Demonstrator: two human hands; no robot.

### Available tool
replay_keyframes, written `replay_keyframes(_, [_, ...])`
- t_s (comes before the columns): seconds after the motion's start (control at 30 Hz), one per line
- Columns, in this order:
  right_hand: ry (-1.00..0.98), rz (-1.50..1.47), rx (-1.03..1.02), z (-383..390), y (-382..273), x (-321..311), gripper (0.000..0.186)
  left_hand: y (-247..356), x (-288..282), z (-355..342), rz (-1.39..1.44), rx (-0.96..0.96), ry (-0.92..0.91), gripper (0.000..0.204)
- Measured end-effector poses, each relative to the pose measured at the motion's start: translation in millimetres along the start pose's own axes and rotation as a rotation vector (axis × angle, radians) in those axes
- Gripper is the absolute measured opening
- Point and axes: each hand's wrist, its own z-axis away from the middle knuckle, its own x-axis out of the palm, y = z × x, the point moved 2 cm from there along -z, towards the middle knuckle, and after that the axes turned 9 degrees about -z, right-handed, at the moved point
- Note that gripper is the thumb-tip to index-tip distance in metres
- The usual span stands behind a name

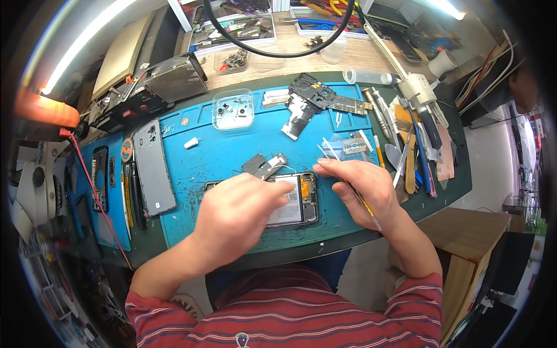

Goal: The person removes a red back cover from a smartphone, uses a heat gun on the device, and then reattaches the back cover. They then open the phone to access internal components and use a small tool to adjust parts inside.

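My left hand [238, 206] hangs over an opened phone [307, 211], partly covering it; its bent, slightly blurred fingers hide whether they hold anything. In my right hand [362, 191], beside the phone's right end, slim tweezers [364, 203] with a yellowish shank rest between thumb and fingers, points angled up and away. A pale battery [282, 209] and an orange flex cable [306, 187] show inside the phone. A small dark part [261, 168] with a white wire lies just above it. Loose dark plates [307, 95] and a clear box of small parts [232, 110] lie farther back on the blue mat [191, 162].
A grey phone back panel [155, 171] and another opened phone [100, 174] lie left. Metal equipment [174, 75] and an orange tool [46, 110] stand back left. Assorted tools [409, 162] crowd the right. A black loop [277, 53] hangs overhead. A wooden cabinet [458, 232] stands right, below bench level.
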Motion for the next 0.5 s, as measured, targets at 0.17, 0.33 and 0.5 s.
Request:
replay_keyframes(0.17, [-0.043, 0.017, -0.027, -0.8, -1.2, -0.2, 0.046, 9.4, 16.1, 1.4, -0.196, 0.109, -0.095, 0.052])
replay_keyframes(0.33, [-0.045, 0.055, -0.028, 1.6, -0.8, 0.6, 0.047, 16.1, 19.2, 6.3, -0.359, 0.137, -0.169, 0.067])
replay_keyframes(0.5, [-0.026, 0.037, -0.004, 0.0, -2.2, 0.6, 0.047, 15.8, 20.7, 7.7, -0.436, 0.171, -0.236, 0.075])
